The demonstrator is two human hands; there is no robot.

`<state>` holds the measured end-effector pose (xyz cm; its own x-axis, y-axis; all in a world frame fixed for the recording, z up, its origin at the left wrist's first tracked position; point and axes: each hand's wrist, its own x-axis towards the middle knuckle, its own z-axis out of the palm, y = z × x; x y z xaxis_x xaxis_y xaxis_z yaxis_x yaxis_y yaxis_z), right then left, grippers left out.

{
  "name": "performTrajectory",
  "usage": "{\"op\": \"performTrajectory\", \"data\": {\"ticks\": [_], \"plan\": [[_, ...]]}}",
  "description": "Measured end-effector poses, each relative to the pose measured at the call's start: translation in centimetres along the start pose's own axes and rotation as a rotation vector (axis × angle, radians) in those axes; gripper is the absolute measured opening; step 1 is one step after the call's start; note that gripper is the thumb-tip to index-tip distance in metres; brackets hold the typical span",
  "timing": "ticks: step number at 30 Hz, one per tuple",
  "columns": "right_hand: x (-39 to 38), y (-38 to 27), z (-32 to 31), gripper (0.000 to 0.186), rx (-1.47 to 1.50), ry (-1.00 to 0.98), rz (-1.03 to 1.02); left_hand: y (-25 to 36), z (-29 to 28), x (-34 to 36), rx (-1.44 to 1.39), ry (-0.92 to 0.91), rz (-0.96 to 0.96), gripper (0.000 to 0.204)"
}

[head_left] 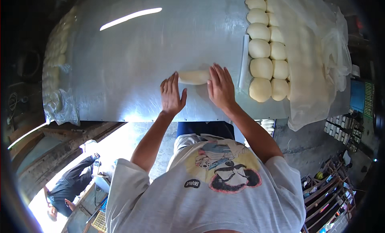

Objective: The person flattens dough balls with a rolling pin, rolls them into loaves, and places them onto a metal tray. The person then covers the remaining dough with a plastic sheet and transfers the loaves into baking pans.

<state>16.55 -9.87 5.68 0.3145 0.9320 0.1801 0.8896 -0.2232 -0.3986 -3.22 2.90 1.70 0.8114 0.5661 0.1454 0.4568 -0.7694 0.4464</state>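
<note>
An elongated piece of pale dough (192, 76) lies crosswise on the metal work table (148, 52). My left hand (172, 94) is at its left end, fingers stretched out and thumb apart. At the other end my right hand (219, 85) lies against the dough with straight, extended fingers. To the right, rows of round dough pieces (260, 68) sit on the table beside a thin pale bar (243, 60), partly under a translucent plastic sheet (311, 92).
More plastic-covered dough (56, 48) lines the table's far left. Another person (68, 193) in dark clothes is at lower left, apart from me. A wooden rack (329, 201) stands at lower right, below stacked small items (337, 129).
</note>
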Motion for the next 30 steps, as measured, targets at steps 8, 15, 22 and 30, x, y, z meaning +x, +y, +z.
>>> {"op": "performTrajectory", "data": {"ticks": [8, 15, 22, 30], "plan": [[-4.8, -3.3, 0.2, 0.077, -0.121, -0.017, 0.085, 2.5, -1.6, -2.5, 0.104, -0.036, -0.042, 0.07], [8.0, -0.9, -0.6, 0.049, -0.304, 0.126, -0.107, -1.4, -3.1, 8.9, 0.187, -0.091, 0.028, 0.053], [26.0, 3.1, 3.2, 0.029, 0.054, -0.234, 0.21, -4.7, -0.7, 25.5, -0.478, -0.322, -0.437, 0.062], [7.0, -1.7, 10.0, 0.072, -0.176, -0.503, 0.095, 0.5, 3.7, 7.7, 0.124, -0.465, -0.045, 0.101]]}}
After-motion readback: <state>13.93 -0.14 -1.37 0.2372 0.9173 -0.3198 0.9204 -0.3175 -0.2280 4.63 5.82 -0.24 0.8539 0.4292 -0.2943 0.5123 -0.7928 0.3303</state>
